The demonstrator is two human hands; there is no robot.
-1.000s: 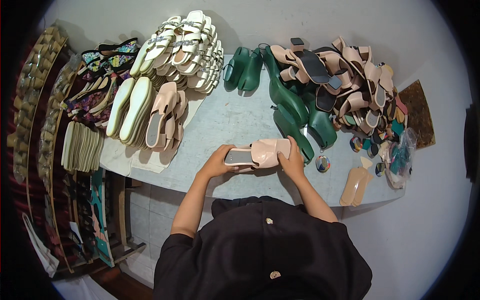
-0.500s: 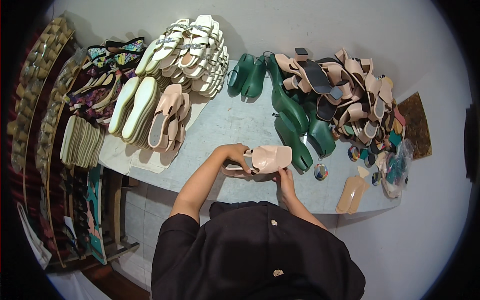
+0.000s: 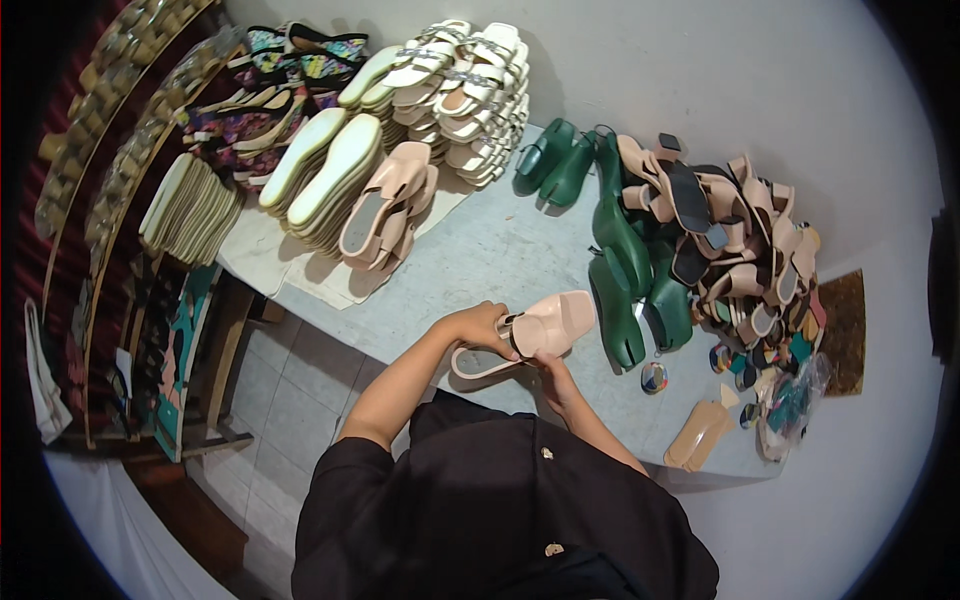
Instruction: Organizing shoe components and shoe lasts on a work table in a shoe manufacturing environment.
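A pale pink square-toed slide sandal (image 3: 558, 322) is held between both hands over the table's near edge. My left hand (image 3: 482, 330) grips its strap on the left, the thumb reaching toward the opening. My right hand (image 3: 553, 374) holds the near side of the strap, its thumb on the upper. The sandal's heel end points down-left and its toe up-right. A dark piece shows in the strap opening; the underside of the sandal is hidden.
Green shoe lasts (image 3: 620, 300) lie right of the hands, beside a heap of pink heeled sandals (image 3: 735, 225). Stacked cream insoles (image 3: 335, 190), pink sandals (image 3: 388, 208) and white strappy sandals (image 3: 480, 85) fill the far left. A tape roll (image 3: 654, 377) and tan sole-shaped pieces (image 3: 700, 432) lie at the right.
The view has turned, so the table appears rotated and most goods sit farther right. The sandal is now tilted, toe up-right, showing more of its heel end. Both hands still hold it.
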